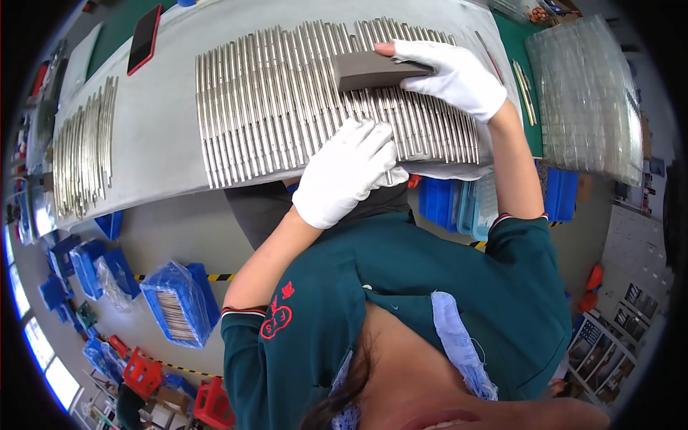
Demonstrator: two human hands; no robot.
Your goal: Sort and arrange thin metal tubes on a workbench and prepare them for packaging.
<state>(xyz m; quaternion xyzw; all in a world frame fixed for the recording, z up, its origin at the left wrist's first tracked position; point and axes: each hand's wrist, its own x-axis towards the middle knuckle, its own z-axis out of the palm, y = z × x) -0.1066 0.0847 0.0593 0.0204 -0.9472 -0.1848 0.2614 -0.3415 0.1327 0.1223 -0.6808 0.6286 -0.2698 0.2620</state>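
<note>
Far left of my hands, a small batch of thin silver metal rods (84, 147) lies side by side on the grey-covered bench (161, 122). A red flat phone (144, 39) sits on the bench beyond that batch, well apart from both hands.

Under my hands is the big row of long silver metal rods (272, 107), packed side by side and touching, running across the bench.

My left hand (345, 172), in a white cloth glove, lies flat with fingers loosely spread on the near ends of the rods, pressing them. It grips nothing.

My right hand (448, 75), also white-gloved, is clamped on a dark grey rectangular sanding block (373, 69). Fingers lie along the top, and one bare fingertip shows at the far edge. The block rests on top of the rods, just beyond my left hand and to the left of my right palm.

Right of my right hand, a few loose pale thin sticks (523, 89) lie on a green mat (519, 54). Further right is a stack of clear plastic blister trays (588, 100).

Below the bench edge, blue plastic bins (444, 197) sit under my right forearm. Down on the floor to my left is a blue bin of parts wrapped in a clear bag (175, 304).
</note>
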